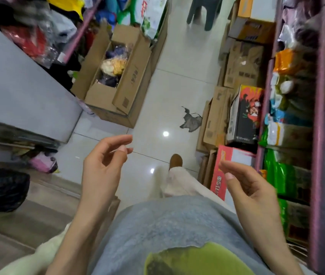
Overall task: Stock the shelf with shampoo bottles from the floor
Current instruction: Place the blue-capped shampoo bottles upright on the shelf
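Glossy tiled floor [177, 62], matt cardboard box [118, 84], fuzzy grey cloth sweater [169, 221], shiny plastic packets [282, 173], black plastic bag [0, 187]

I see a strip of bare tiled floor [173, 86] running straight ahead between the two sides, and it is the only open lane. On the left an open cardboard box [116, 76] full of wrapped goods juts into that lane, beside a grey cabinet [18, 86]. On the right, stacked cartons [237, 76] and a red box [225, 167] crowd the foot of the pink shelf [318, 135], whose tiers are packed with bags. A dark scrap [191, 122] lies on the tiles near the cartons. A grey stool [203, 10] stands at the far end. Both hands [106, 161] hang free above the tiles, touching nothing.
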Motion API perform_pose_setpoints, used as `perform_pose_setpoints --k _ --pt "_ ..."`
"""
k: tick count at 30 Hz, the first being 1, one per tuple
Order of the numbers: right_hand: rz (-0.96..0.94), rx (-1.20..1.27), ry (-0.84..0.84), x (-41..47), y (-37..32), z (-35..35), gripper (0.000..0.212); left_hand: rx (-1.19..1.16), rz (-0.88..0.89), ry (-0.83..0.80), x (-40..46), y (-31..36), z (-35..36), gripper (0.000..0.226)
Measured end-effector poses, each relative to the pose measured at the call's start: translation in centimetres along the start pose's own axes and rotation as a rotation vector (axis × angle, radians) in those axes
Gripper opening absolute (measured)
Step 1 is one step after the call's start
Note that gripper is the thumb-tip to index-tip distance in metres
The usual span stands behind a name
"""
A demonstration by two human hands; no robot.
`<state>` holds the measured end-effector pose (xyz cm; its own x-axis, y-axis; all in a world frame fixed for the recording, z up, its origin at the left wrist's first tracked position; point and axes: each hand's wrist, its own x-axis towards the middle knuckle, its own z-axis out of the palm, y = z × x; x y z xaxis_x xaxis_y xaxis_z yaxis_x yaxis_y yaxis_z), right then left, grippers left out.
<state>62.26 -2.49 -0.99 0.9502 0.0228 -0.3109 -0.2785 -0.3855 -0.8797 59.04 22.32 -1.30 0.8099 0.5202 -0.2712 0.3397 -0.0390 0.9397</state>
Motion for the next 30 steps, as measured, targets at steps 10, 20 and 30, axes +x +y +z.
perform_pose_setpoints --k 10,20,30 --pt "-0.074 0.002 -0.041 18.4 -8.2 0.2 0.029 -0.032 -0.042 0.058 13.6 5.2 5.8 0.024" --pt "-0.138 0.020 0.000 35.2 -14.6 4.3 0.028 -0.002 -0.010 0.024 30.4 9.1 8.7 0.024" --pt "0.003 0.042 0.088 48.7 -20.7 8.0 0.027 0.054 0.045 -0.090 49.6 16.2 10.6 0.023"
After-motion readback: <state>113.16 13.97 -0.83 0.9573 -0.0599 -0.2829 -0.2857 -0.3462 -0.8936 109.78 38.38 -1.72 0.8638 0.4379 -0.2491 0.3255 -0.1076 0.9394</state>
